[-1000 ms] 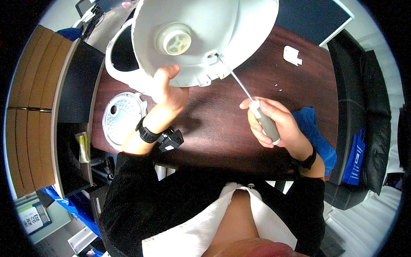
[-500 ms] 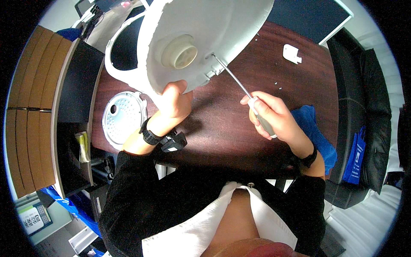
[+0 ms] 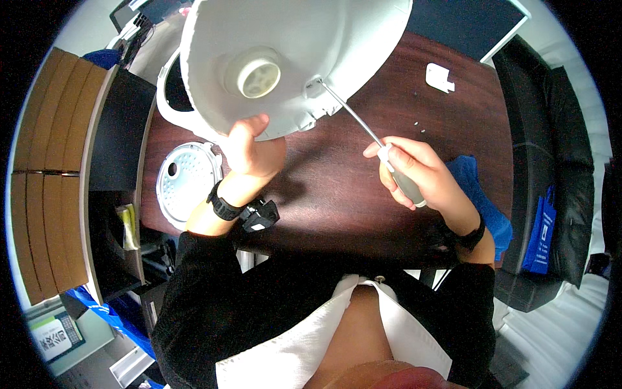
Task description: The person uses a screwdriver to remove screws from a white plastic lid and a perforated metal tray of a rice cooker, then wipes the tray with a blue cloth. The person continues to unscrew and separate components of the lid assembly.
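Observation:
A large white plastic shell (image 3: 311, 32), dished like an appliance cover, is held tilted above the table, its inside facing me. A round cream-coloured collar (image 3: 261, 79) stands inside it, and a white carrying handle (image 3: 170, 111) curves off its left side. My left hand (image 3: 249, 146) grips the shell's lower rim, thumb on the inside. In my right hand (image 3: 414, 170) is a screwdriver (image 3: 353, 115) with a grey-green and white handle. Its tip meets a small recess in the shell near the lower right rim; any screw there is too small to make out.
On the dark wood table (image 3: 350, 220) a pale round perforated disc (image 3: 189, 188) lies at left. A small white plastic piece (image 3: 439, 78) and tiny white bits lie at right. A blue cloth (image 3: 483, 201) is beside my right forearm. Cardboard boxes (image 3: 48, 123) stand far left.
The shell has shifted left and turned slightly, with my left hand moving along with it. The screwdriver's tip is still at the recess; my right hand has barely moved.

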Available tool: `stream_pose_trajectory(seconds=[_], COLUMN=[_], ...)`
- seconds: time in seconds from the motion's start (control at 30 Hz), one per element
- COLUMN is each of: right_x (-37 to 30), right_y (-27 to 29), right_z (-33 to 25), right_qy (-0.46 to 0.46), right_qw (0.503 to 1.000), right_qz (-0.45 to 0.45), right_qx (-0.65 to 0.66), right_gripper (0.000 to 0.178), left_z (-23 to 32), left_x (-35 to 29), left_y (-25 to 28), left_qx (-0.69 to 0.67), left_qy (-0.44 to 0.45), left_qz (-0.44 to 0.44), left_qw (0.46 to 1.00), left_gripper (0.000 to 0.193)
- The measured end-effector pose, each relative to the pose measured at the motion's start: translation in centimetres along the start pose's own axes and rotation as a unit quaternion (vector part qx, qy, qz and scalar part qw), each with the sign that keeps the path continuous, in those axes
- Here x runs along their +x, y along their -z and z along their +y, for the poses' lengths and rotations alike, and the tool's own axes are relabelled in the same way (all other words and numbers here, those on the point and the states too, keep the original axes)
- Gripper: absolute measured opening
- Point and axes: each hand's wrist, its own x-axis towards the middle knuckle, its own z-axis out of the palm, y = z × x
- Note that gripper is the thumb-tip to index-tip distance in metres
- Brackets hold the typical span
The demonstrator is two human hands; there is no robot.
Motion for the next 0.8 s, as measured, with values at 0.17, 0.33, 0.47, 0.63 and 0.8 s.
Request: stream_pose_trajectory(seconds=[0.17, 0.33, 0.47, 0.63, 0.8], right_x=[0.2, 0.6, 1.0, 0.8, 0.4], right_y=[0.2, 0.5, -0.1, -0.6, -0.7], right_z=[0.5, 1.1, 1.3, 1.1, 0.4], right_qy=[-0.015, 0.004, 0.016, 0.001, -0.053], right_qw=[0.984, 0.992, 0.998, 0.985, 0.99], right_qz=[-0.043, -0.025, 0.053, 0.096, 0.078], right_qx=[0.17, 0.12, -0.012, -0.147, -0.104], right_gripper=[0.037, 0.034, 0.029, 0.03, 0.031], left_z=[0.2, 2.8, 2.0, 2.2, 2.6], left_x=[1.9, 5.6, 5.3, 4.9, 4.6], left_y=[0.6, -0.1, 0.1, 0.6, 0.6], left_qx=[-0.094, -0.516, -0.505, -0.485, -0.503], left_qy=[0.135, 0.531, 0.524, 0.549, 0.543], left_qz=[-0.047, 0.071, 0.059, 0.091, 0.088], left_qw=[0.985, 0.668, 0.683, 0.674, 0.667], left_gripper=[0.031, 0.053, 0.054, 0.056, 0.042])
